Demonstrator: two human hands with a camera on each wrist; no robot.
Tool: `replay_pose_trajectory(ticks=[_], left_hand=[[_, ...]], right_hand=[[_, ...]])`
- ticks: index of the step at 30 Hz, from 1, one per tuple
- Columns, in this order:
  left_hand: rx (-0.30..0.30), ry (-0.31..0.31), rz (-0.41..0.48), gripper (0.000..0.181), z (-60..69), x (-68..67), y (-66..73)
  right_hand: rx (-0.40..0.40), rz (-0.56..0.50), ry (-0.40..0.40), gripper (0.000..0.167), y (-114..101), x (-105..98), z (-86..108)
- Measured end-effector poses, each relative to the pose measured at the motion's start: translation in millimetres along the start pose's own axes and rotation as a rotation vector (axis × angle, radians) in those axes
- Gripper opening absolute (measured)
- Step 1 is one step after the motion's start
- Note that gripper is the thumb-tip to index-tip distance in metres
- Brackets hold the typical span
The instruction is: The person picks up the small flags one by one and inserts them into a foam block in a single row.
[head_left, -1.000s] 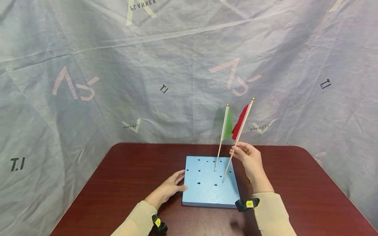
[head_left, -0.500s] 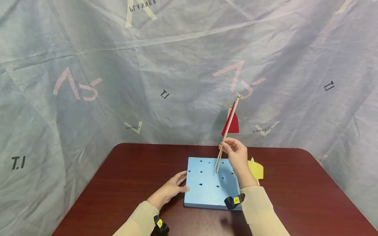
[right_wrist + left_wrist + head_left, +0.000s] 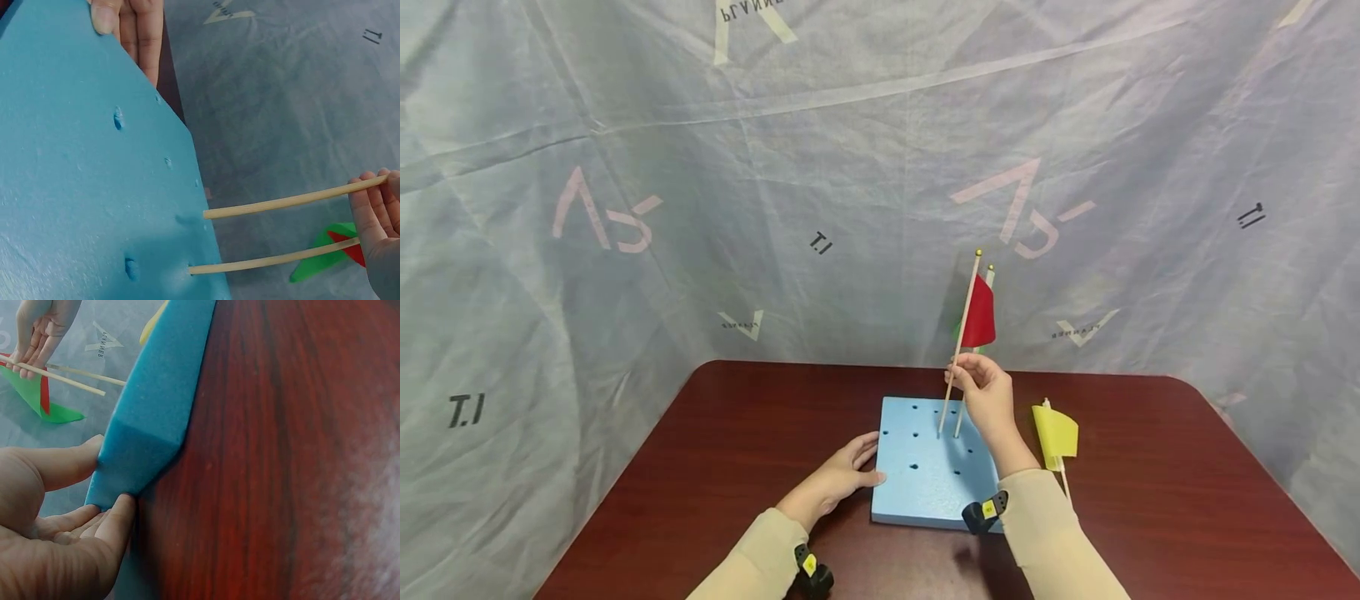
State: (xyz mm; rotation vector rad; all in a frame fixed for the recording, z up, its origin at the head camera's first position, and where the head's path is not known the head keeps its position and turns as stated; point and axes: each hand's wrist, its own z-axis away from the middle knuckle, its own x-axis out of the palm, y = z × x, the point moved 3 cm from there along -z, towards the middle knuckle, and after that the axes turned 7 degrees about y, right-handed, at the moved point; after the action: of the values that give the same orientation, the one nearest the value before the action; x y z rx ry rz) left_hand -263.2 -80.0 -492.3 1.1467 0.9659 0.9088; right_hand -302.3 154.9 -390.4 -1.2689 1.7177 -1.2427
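Right hand [image 3: 989, 398] pinches red flag [image 3: 980, 315] by its stick [image 3: 287, 202]. Left hand [image 3: 839, 475] grips blue board [image 3: 925, 493] below it; green flag [image 3: 309, 267] just behind

1. The board [image 3: 917, 496] is plain light blue.
2. Dark holes [image 3: 913, 467] dot it.
3. One flag is red [image 3: 980, 315], another is bright green [image 3: 62, 414], a third is yellow [image 3: 1056, 435].
4. Sticks [image 3: 275, 204] are pale wood colour; knobs [image 3: 978, 252] are gold.
5. The desk [image 3: 760, 433] is reddish brown, dark-grained.
6. Grey cloth [image 3: 820, 167] carries pink, pale-yellow and black marks [image 3: 996, 181].
7. Sleeves [image 3: 1052, 533] are beige.
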Motion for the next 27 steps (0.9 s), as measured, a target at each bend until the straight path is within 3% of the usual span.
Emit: replay_pose_trajectory(ticks=[13,27], left_hand=[[0.0,0.002,-0.006,0.076,3.8,-2.3,1.9],[-0.017,0.006,0.007,0.075,4.1,0.7,1.4]], right_hand=[[-0.037,-0.033,-0.041,0.016,5,18,3.3],[0.015,-0.008,-0.075,0.018,12,33,6.7]])
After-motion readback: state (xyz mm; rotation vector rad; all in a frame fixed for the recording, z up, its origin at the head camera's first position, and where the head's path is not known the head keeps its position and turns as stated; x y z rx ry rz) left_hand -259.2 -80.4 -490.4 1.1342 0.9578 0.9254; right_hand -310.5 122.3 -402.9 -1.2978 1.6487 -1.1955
